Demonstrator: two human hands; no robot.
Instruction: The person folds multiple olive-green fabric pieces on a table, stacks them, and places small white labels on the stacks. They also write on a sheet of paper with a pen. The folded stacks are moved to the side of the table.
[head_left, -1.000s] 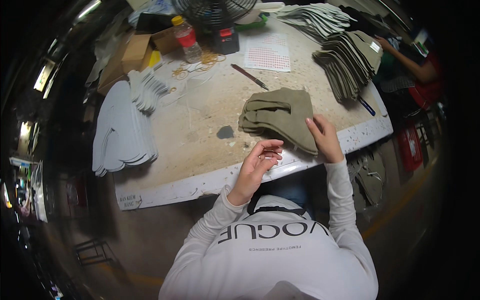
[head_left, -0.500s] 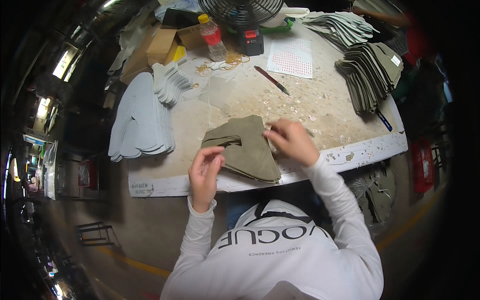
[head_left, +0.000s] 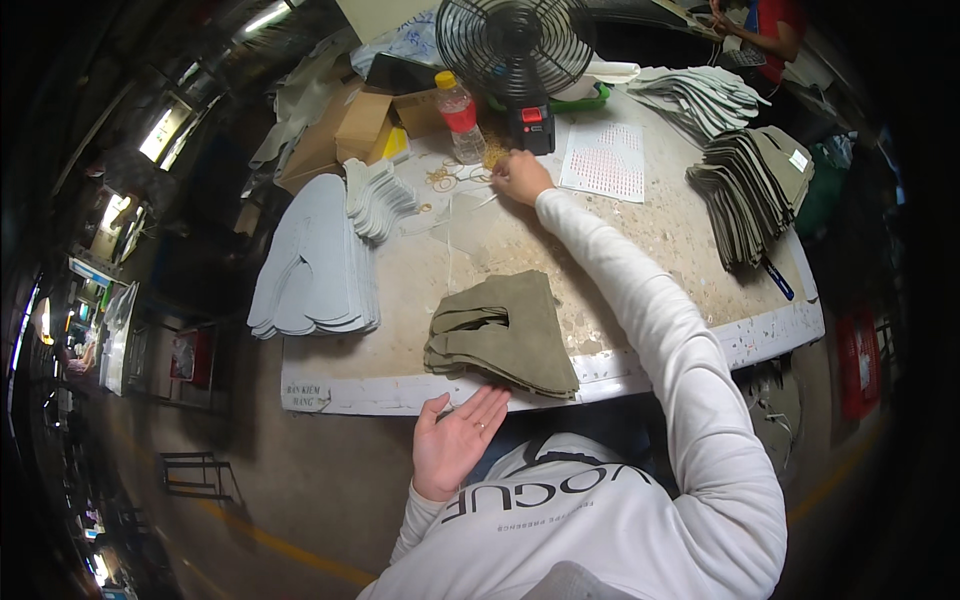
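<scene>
A stack of olive-green cut material pieces (head_left: 530, 335), with a slot in its upper side, lies at the near edge of the table. Just below its front edge, my left hand (head_left: 460, 440) is open, palm up, with fingers stretched and a ring on one. My right hand (head_left: 522, 180) reaches far across the table, fingers curled in at a heap of yellowish rubber bands (head_left: 494, 152). Its fingertips press together on the bands; how many they grip is hidden. More loose rubber bands (head_left: 442, 180) lie to the left of that hand.
Grey-white stacked pieces (head_left: 310, 265) stand at left, beside cardboard boxes (head_left: 362, 128). A bottle (head_left: 460, 118) and black fan (head_left: 516, 48) stand at the back. A printed sheet (head_left: 603, 162), dark-green stack (head_left: 745, 195) and pale stack (head_left: 695, 98) lie right. Another person (head_left: 770, 35) is beyond.
My right hand has moved from the green stack to the rubber bands at the back. My left hand has come off the stack, dropped toward me and opened. My forearm now covers the pen's spot.
</scene>
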